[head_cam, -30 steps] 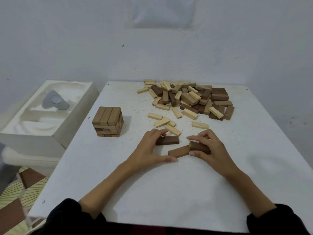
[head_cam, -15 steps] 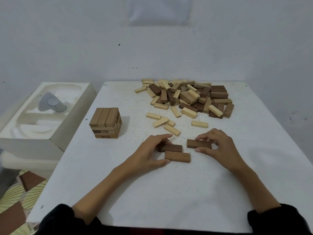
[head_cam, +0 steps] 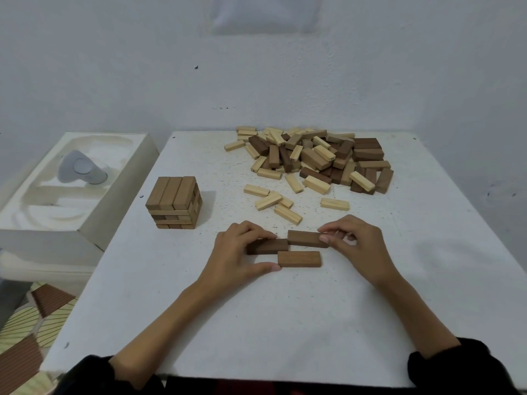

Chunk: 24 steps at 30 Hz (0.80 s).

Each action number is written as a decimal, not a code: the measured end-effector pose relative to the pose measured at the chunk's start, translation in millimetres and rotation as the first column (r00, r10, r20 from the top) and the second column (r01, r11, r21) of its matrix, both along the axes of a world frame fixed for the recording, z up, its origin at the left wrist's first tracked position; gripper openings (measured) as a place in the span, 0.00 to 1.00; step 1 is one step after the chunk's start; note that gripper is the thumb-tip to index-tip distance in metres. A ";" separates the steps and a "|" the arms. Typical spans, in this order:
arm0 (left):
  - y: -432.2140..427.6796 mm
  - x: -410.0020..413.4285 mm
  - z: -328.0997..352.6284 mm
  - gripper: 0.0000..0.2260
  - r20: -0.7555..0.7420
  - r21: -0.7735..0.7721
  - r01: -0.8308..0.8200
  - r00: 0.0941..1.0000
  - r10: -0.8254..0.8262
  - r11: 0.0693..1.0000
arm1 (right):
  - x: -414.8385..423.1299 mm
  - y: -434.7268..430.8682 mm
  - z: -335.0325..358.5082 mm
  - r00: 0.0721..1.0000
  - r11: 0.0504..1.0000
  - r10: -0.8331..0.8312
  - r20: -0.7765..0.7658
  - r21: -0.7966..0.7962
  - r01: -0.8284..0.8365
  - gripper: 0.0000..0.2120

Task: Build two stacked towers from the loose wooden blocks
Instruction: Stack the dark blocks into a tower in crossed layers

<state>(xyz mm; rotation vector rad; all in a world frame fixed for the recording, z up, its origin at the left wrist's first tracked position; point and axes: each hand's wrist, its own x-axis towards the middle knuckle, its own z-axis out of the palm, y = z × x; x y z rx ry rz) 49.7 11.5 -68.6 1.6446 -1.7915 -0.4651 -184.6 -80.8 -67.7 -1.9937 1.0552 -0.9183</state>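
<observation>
Three dark brown blocks lie in front of me on the white table (head_cam: 285, 323). My left hand (head_cam: 238, 252) holds the left block (head_cam: 269, 246), fingers over its far edge, thumb stretched to the end of the near block (head_cam: 299, 258). My right hand (head_cam: 353, 242) pinches the right end of the far block (head_cam: 306, 238) between thumb and fingers. A short tower (head_cam: 174, 202) of several layers of mid-brown blocks stands at the left. A big pile of loose light and dark blocks (head_cam: 316, 158) lies at the back.
A few pale blocks (head_cam: 273, 202) lie scattered between the pile and my hands. A white moulded box (head_cam: 65, 189) with a grey object (head_cam: 79, 168) in it sits beside the table's left edge. A wall closes the back and right.
The three dark blocks have been turned from a skewed cluster to lie parallel. My right hand has brought its block level beside the left one; the near block now lies flat and square.
</observation>
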 end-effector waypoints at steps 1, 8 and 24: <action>-0.4 -2.0 0.2 0.24 -0.022 -0.001 0.008 1.000 -0.008 1.000 | 4.0 0.8 -1.7 1.000 1.000 -0.003 -0.005 -0.007 0.003 0.07; 5.3 -2.4 3.8 0.24 -0.090 0.004 -0.012 0.996 0.012 1.000 | -3.1 -2.9 2.9 0.994 0.999 0.035 -0.101 0.037 -0.031 0.12; -7.9 -6.5 4.5 0.12 -0.164 -0.068 0.160 0.972 -0.169 0.985 | -20.1 -8.9 4.3 0.981 0.988 -0.146 -0.129 0.037 0.152 0.12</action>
